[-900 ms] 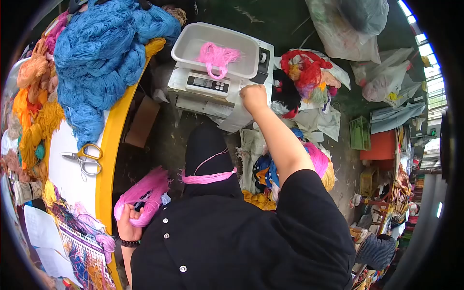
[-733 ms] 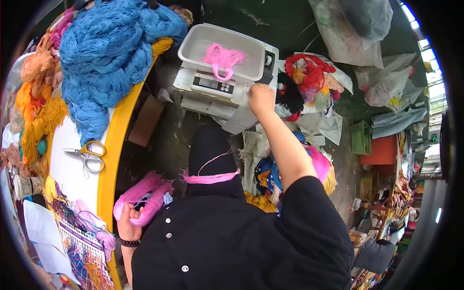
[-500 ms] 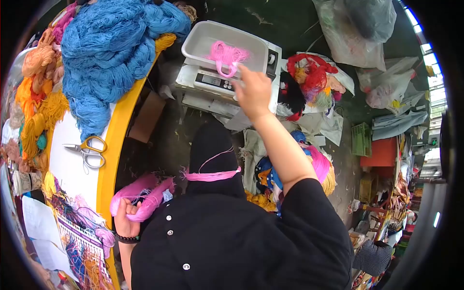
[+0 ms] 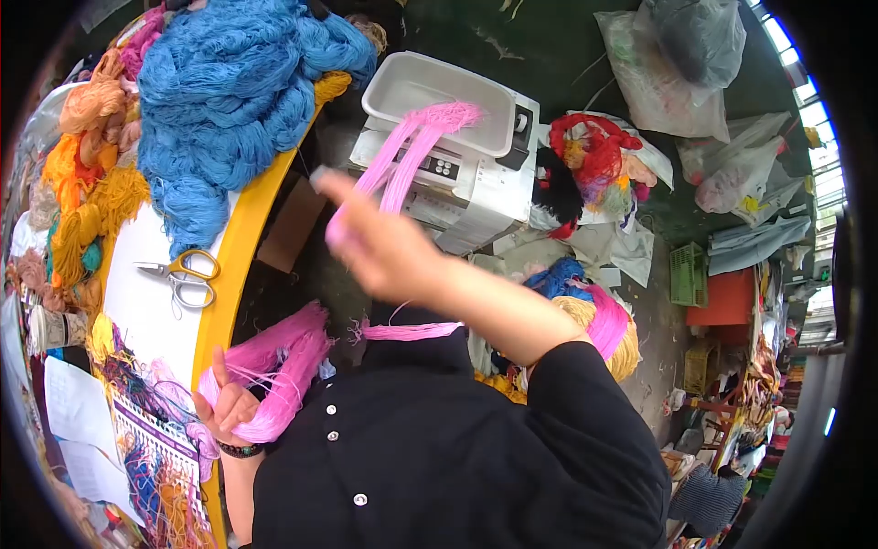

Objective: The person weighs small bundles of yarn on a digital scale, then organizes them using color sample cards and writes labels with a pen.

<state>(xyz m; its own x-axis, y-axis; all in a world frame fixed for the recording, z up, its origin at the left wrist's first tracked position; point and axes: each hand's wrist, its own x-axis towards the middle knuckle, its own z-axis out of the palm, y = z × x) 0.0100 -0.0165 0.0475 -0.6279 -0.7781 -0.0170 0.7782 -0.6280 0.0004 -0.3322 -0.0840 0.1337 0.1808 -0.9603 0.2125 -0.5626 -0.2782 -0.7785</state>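
A bundle of pink yarn stretches from the grey plastic tray of a digital scale down to my right hand. The hand is blurred but closed on the bundle's looped end, while the loose ends lie in the tray. At the lower left, my left hand grips a thicker pink yarn skein, its index finger raised. Some pink strands lie across my lap on dark cloth.
Scissors lie on the yellow-edged table, near a large blue yarn heap. Multicoloured yarn is piled right of the scale. Plastic bags and a green crate are farther right.
My right hand has moved from the scale toward me and left, drawing the pink bundle out over the tray's edge. The left hand's index finger has lifted and its skein looks more spread.
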